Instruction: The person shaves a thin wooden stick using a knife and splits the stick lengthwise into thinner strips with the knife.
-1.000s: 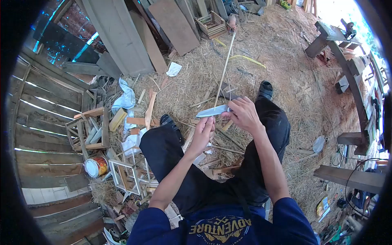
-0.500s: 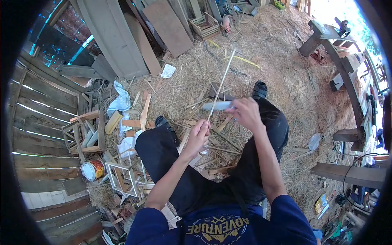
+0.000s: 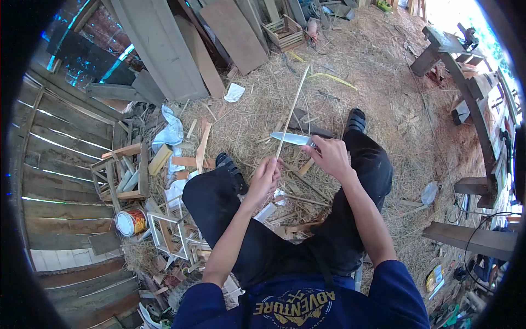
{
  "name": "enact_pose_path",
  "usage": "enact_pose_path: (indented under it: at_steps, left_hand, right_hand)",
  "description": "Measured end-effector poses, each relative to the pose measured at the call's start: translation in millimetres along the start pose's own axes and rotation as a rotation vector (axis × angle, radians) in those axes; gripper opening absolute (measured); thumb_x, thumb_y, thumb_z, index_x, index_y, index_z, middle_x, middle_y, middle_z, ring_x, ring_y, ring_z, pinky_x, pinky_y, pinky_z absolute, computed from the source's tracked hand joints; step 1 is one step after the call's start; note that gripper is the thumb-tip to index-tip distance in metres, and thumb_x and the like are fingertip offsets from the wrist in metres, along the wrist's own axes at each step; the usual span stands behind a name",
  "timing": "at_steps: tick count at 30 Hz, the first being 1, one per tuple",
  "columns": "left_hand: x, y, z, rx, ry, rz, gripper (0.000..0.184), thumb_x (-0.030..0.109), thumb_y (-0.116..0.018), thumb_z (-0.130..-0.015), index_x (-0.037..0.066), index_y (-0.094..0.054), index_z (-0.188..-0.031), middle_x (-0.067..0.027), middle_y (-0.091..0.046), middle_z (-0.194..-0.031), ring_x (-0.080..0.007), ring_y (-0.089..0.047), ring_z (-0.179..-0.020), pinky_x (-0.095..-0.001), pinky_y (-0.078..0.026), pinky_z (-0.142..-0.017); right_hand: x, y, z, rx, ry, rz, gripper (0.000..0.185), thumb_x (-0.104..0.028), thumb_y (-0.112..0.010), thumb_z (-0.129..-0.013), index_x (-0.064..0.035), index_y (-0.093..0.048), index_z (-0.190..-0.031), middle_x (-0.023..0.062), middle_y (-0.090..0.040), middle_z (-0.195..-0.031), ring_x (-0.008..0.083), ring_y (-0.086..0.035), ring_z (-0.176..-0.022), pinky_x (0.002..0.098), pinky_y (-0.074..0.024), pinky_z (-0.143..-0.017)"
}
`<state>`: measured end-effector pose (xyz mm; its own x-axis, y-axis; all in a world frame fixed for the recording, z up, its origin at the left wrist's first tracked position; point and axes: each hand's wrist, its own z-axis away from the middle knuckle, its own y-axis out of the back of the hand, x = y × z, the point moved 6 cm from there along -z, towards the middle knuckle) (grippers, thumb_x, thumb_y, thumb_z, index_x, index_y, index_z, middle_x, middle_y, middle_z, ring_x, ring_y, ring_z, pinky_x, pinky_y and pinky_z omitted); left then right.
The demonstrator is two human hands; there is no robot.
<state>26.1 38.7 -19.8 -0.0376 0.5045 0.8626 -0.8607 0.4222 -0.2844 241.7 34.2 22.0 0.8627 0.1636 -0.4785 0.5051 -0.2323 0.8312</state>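
My left hand [image 3: 264,181] is closed round the lower end of a thin pale wooden stick [image 3: 294,108], which points up and away from me. My right hand [image 3: 330,157] grips the handle of a knife [image 3: 290,138]. The broad, shiny blade points left and crosses the stick a short way above my left fingers. Whether the edge touches the stick I cannot tell. Most of the knife's handle is hidden by my fingers.
Shavings and straw cover the ground between my sandalled feet. On the left are a paint can [image 3: 130,222], a small white frame [image 3: 167,236] and a wooden crate [image 3: 121,173]. Boards [image 3: 234,36] lean at the back; a wooden bench [image 3: 466,82] stands right.
The knife blade was blurred just to the right of the stick and now lies across it. The stick's top has tipped slightly left, and the view has shifted a little.
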Motion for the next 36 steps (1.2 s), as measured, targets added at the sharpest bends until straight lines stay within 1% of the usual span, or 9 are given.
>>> enact_pose_path:
  at_steps: [9,12,15,18,22,28,30,33,36]
  left_hand:
    - [2,-3,-22,0.073,-0.168,-0.103,0.022,0.026,-0.046,-0.11,0.006,-0.051,-0.117,0.0014,-0.049,-0.076,-0.0043,-0.04,-0.052,-0.0204,-0.035,-0.047]
    - [-5,-3,-26,0.091,-0.033,-0.037,0.022,0.026,-0.047,-0.11,0.006,-0.053,-0.118,0.0017,-0.05,-0.078,-0.0034,-0.039,-0.052,-0.0203,-0.034,-0.047]
    - [-1,0,-26,0.133,-0.108,-0.09,0.023,0.026,-0.048,-0.109,0.006,-0.054,-0.119,0.0034,-0.049,-0.076,-0.002,-0.037,-0.053,-0.0212,-0.032,-0.046]
    - [2,4,-23,0.135,-0.038,-0.015,0.023,0.026,-0.049,-0.109,0.006,-0.057,-0.117,0.0057,-0.046,-0.074,-0.0006,-0.036,-0.054,-0.021,-0.029,-0.047]
    - [0,11,-24,0.149,-0.069,-0.078,0.025,0.027,-0.048,-0.109,0.005,-0.061,-0.112,0.0076,-0.043,-0.069,-0.0013,-0.036,-0.055,-0.0215,-0.028,-0.049]
    - [-5,11,-26,0.15,-0.08,-0.234,0.029,0.03,-0.047,-0.11,0.005,-0.062,-0.109,0.0074,-0.042,-0.066,-0.0025,-0.037,-0.056,-0.0239,-0.028,-0.05]
    - [-5,2,-25,0.111,-0.089,-0.267,0.029,0.03,-0.046,-0.11,0.005,-0.062,-0.107,0.007,-0.043,-0.066,-0.0023,-0.037,-0.056,-0.024,-0.028,-0.05]
    - [-10,-4,-24,0.074,-0.049,-0.212,0.03,0.03,-0.046,-0.11,0.006,-0.06,-0.103,0.0065,-0.043,-0.066,-0.0023,-0.038,-0.055,-0.0241,-0.028,-0.049]
    - [-8,-15,-17,0.006,0.034,-0.049,0.025,0.029,-0.044,-0.111,0.008,-0.054,-0.101,0.0074,-0.037,-0.064,-0.0019,-0.033,-0.048,-0.0226,-0.024,-0.042]
  right_hand:
    - [7,-12,2,-0.113,-0.043,0.017,0.052,-0.054,-0.059,-0.096,-0.0051,-0.063,-0.08,0.0141,-0.059,-0.057,0.0362,-0.062,-0.056,0.0463,-0.0457,-0.054]
    - [7,-12,2,-0.144,-0.058,0.02,0.054,-0.056,-0.059,-0.096,-0.0052,-0.066,-0.08,0.0152,-0.06,-0.057,0.0368,-0.063,-0.056,0.0468,-0.0468,-0.054]
    - [4,-13,1,-0.148,-0.065,-0.01,0.053,-0.056,-0.059,-0.096,-0.0056,-0.065,-0.08,0.0148,-0.058,-0.055,0.0367,-0.062,-0.055,0.0468,-0.0458,-0.053]
    - [2,-18,-1,-0.151,-0.061,-0.054,0.052,-0.056,-0.059,-0.096,-0.0061,-0.065,-0.081,0.0143,-0.057,-0.055,0.0365,-0.061,-0.054,0.0471,-0.0448,-0.053]
    - [-3,-21,-3,-0.15,-0.041,-0.026,0.05,-0.053,-0.062,-0.095,-0.0058,-0.064,-0.079,0.0136,-0.058,-0.056,0.036,-0.061,-0.054,0.0464,-0.0452,-0.053]
    - [-24,-28,-3,-0.079,0.12,-0.048,0.05,-0.052,-0.063,-0.094,-0.0052,-0.062,-0.078,0.0152,-0.062,-0.06,0.0364,-0.065,-0.058,0.0467,-0.0486,-0.055]
    - [-27,-24,-6,-0.064,0.111,-0.068,0.047,-0.05,-0.065,-0.092,-0.0057,-0.061,-0.078,0.0147,-0.063,-0.061,0.036,-0.065,-0.058,0.0459,-0.0489,-0.055]
    - [-26,-17,-8,0.011,0.164,-0.073,0.044,-0.048,-0.069,-0.09,-0.0065,-0.06,-0.077,0.0137,-0.064,-0.062,0.035,-0.065,-0.057,0.0442,-0.0491,-0.055]
    - [-22,-10,-8,0.063,0.21,-0.072,0.042,-0.047,-0.071,-0.088,-0.0078,-0.062,-0.078,0.0114,-0.062,-0.06,0.0331,-0.063,-0.056,0.043,-0.0462,-0.053]
